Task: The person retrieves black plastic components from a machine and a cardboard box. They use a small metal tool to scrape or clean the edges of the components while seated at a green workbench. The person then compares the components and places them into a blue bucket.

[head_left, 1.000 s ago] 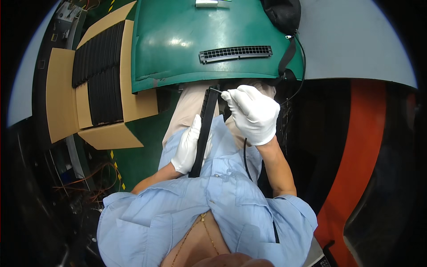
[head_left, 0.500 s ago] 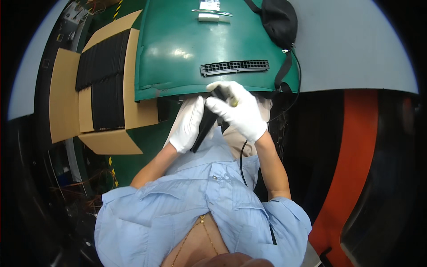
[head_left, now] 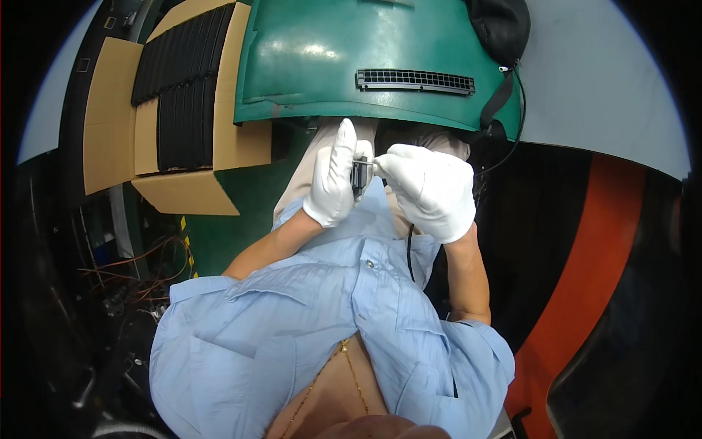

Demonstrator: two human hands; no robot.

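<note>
My left hand (head_left: pixel 333 183), in a white glove, is closed on a black plastic strip (head_left: pixel 359 179) that I see almost end-on, in front of my shirt. To the right of it, my white-gloved right hand (head_left: pixel 433 192) pinches a tool with a thin metal shaft (head_left: pixel 368 162). The shaft points left and reaches the upper end of the strip; its handle is hidden inside the glove. Beyond both hands, a black slotted grille (head_left: pixel 415 81) lies on the green table mat (head_left: pixel 307 88).
At the left stands an open cardboard box (head_left: pixel 110 124) packed with rows of black strips (head_left: pixel 186 124). A black pouch (head_left: pixel 501 33) with a strap sits at the mat's right edge, and a black cable (head_left: pixel 519 110) hangs from there. An orange-red band (head_left: pixel 585 256) runs along the right.
The black strip has turned from lying slanted between both hands to nearly end-on in my left. My right hand has moved right, its tool's shaft now showing. The view has shifted too.
</note>
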